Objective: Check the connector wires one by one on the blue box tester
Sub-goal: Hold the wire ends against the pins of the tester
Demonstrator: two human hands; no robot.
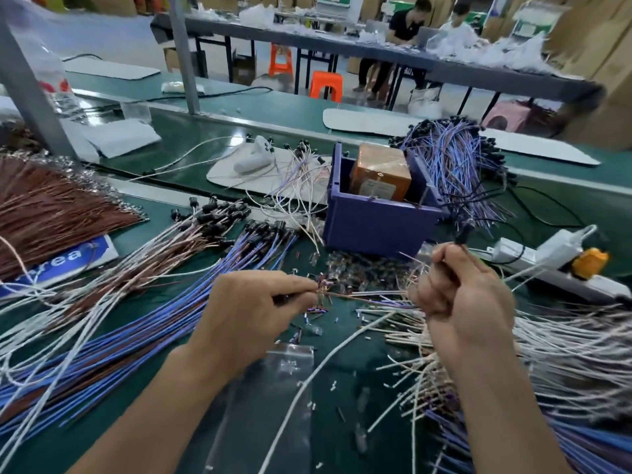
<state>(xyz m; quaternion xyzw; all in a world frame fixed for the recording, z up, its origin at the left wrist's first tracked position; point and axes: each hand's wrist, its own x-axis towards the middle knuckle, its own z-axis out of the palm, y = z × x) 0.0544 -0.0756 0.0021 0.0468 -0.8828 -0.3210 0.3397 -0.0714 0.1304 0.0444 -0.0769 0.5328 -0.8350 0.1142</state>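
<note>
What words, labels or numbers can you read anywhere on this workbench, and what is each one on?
"area": on the blue and white sign lying flat at the left; wires cover whatever comes before it.
Label on the orange box inside the blue box: too blurred to read.
Red label on the clear bottle: too blurred to read.
Green boards in the background: too small to read.
</note>
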